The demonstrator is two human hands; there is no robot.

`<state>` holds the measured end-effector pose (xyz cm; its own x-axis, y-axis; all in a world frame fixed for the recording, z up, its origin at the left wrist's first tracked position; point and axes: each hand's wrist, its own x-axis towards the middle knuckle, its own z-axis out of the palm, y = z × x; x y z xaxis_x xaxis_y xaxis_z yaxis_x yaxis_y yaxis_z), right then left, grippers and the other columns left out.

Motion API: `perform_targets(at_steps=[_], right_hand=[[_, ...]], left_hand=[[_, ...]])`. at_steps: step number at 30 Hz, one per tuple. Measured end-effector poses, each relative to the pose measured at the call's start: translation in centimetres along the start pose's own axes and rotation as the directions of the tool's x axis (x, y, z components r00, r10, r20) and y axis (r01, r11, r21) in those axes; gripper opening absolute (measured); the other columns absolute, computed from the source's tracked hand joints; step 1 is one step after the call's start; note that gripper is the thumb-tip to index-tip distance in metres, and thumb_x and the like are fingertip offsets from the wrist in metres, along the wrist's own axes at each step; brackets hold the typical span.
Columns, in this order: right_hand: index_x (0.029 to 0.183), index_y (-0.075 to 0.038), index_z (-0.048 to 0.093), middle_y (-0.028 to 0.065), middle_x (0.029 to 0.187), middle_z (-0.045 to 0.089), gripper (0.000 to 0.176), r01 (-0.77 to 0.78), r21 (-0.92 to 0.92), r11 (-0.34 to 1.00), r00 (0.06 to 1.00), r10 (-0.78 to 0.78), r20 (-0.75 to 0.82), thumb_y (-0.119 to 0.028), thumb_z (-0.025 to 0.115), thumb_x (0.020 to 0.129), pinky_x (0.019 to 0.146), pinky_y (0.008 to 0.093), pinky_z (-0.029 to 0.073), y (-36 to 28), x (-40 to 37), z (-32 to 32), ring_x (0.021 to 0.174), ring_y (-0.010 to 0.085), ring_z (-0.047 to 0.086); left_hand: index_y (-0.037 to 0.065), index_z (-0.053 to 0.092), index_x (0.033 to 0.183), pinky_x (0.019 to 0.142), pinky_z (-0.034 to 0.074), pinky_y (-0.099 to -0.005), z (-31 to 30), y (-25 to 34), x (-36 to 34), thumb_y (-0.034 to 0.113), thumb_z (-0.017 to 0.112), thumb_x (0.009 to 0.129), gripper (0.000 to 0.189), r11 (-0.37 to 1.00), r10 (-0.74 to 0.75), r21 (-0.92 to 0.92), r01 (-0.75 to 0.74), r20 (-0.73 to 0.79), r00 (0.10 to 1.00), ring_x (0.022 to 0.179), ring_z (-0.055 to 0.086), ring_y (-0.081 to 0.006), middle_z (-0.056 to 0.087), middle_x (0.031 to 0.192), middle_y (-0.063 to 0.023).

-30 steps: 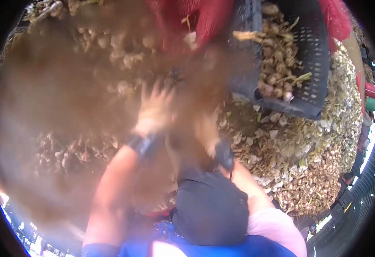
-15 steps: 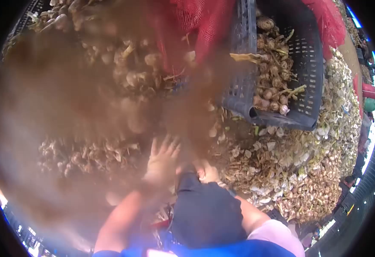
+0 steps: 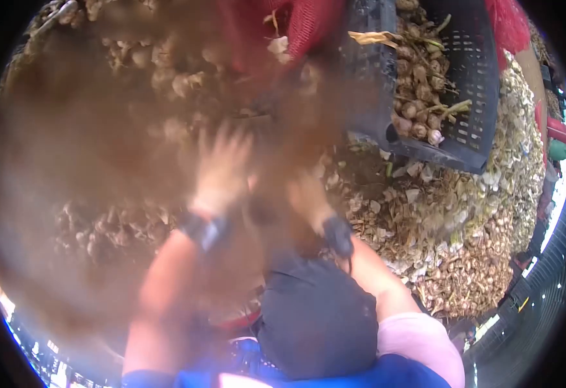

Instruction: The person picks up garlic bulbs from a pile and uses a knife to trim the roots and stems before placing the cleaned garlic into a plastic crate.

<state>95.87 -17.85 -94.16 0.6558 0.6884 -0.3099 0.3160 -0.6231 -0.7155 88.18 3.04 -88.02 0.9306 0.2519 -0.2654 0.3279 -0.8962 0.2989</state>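
My left hand (image 3: 221, 165) reaches forward over a heap of garlic bulbs (image 3: 118, 223), fingers spread, nothing visibly in it. A dark band sits on its wrist. My right hand (image 3: 305, 194) is beside it, lower and to the right, blurred and partly behind a brown smear on the lens; its fingers rest at the garlic, and I cannot make out whether it grips anything. It also wears a dark wristband. More garlic lies at the top left (image 3: 166, 71).
A black perforated crate (image 3: 438, 152) holding garlic with stalks stands at the upper right. Red mesh sacking (image 3: 309, 26) hangs at the top. Garlic skins and loose bulbs (image 3: 464, 213) cover the ground on the right. A dark cloth-covered shape (image 3: 315, 317) lies below my hands.
Both hands have moved forward, away from me, into the garlic heap; the wrists and their dark bands now show. The view has shifted slightly.
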Motion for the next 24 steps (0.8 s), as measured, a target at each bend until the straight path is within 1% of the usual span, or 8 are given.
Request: perform_targets(at_steps=[2,4,6,13,14,15,20,24], right_hand=[[0.114,-0.007,0.055,0.0268,0.078,0.063,0.031,-0.01,-0.06,0.998,1.0,0.01,0.0,-0.03,0.052,0.094,0.062,0.0536,0.05,0.9,-0.1,0.7,0.075,0.0471,0.063],[0.121,-0.008,0.054,0.0266,0.079,0.064,0.037,0.05,-0.109,0.993,0.999,-0.052,-0.014,-0.034,0.051,0.095,0.062,0.0543,0.051,3.1,-3.3,2.3,0.074,0.0475,0.063],[0.131,-0.007,0.049,0.0284,0.096,0.065,0.045,-0.138,0.094,0.986,0.984,0.126,0.123,-0.034,0.051,0.095,0.077,0.0547,0.052,2.2,-8.9,1.1,0.088,0.0477,0.063],[0.116,-0.006,0.055,0.0268,0.087,0.064,0.031,-0.17,-0.096,0.981,0.984,0.173,0.03,-0.024,0.056,0.091,0.067,0.054,0.05,-1.6,1.6,-1.0,0.078,0.0485,0.062],[0.117,-0.006,0.055,0.0272,0.086,0.064,0.032,-0.142,-0.145,0.979,0.987,0.13,-0.094,-0.025,0.056,0.091,0.068,0.0541,0.049,-0.8,0.1,0.1,0.079,0.0488,0.061],[0.119,-0.007,0.055,0.0282,0.087,0.064,0.035,0.074,-0.042,0.996,0.997,-0.075,-0.023,-0.029,0.056,0.091,0.069,0.0548,0.05,3.4,-2.6,1.7,0.08,0.0487,0.062],[0.134,-0.008,0.05,0.0288,0.099,0.065,0.047,-0.069,0.009,0.998,0.996,0.069,0.051,-0.033,0.052,0.094,0.083,0.0504,0.052,3.4,-7.0,1.7,0.099,0.0463,0.062],[0.121,-0.005,0.056,0.0278,0.09,0.065,0.037,-0.121,0.02,0.992,0.989,0.119,0.083,-0.026,0.054,0.091,0.073,0.0526,0.05,-1.1,2.6,-1.5,0.085,0.0487,0.062]], left_hand=[[0.004,0.049,0.137,0.117,0.01,-0.0579,-1.2,0.0,2.1,0.035,0.057,0.088,0.058,0.995,-0.014,-0.096,0.004,-0.102,0.995,0.139,0.033,-0.0367,0.043,0.146,-0.0143],[0.006,0.047,0.139,0.117,0.011,-0.0587,0.0,0.9,-0.8,0.04,0.058,0.086,0.064,0.999,0.016,0.031,-0.018,0.071,0.997,0.142,0.028,-0.0339,0.039,0.15,-0.012],[0.009,0.047,0.14,0.118,0.005,-0.0585,4.3,2.2,-6.2,0.049,0.059,0.082,0.072,0.999,0.051,-0.012,-0.05,0.102,0.994,0.145,0.024,-0.0287,0.038,0.151,-0.0093],[0.006,0.043,0.142,0.118,0.009,-0.0566,-1.5,0.4,2.3,0.038,0.052,0.091,0.061,0.976,-0.078,-0.206,0.075,-0.007,0.997,0.136,0.035,-0.0382,0.04,0.149,-0.0141],[0.007,0.043,0.143,0.118,0.009,-0.0565,-0.9,0.3,1.2,0.043,0.052,0.09,0.064,0.993,0.009,0.117,-0.013,0.029,1.0,0.139,0.032,-0.0358,0.039,0.15,-0.0128],[0.009,0.043,0.143,0.118,0.008,-0.0567,0.2,1.0,-0.9,0.047,0.053,0.088,0.067,0.997,0.021,0.076,-0.028,0.091,0.996,0.141,0.03,-0.0341,0.038,0.151,-0.0118],[0.011,0.044,0.143,0.119,0.006,-0.0564,2.5,2.0,-4.3,0.051,0.053,0.087,0.069,0.999,0.011,0.048,-0.021,0.197,0.98,0.144,0.026,-0.0302,0.035,0.154,-0.0084],[0.007,0.043,0.142,0.118,0.009,-0.0564,-1.6,0.3,2.6,0.037,0.052,0.091,0.06,0.987,-0.035,-0.159,0.026,-0.057,0.998,0.141,0.029,-0.0361,0.04,0.15,-0.0129]])
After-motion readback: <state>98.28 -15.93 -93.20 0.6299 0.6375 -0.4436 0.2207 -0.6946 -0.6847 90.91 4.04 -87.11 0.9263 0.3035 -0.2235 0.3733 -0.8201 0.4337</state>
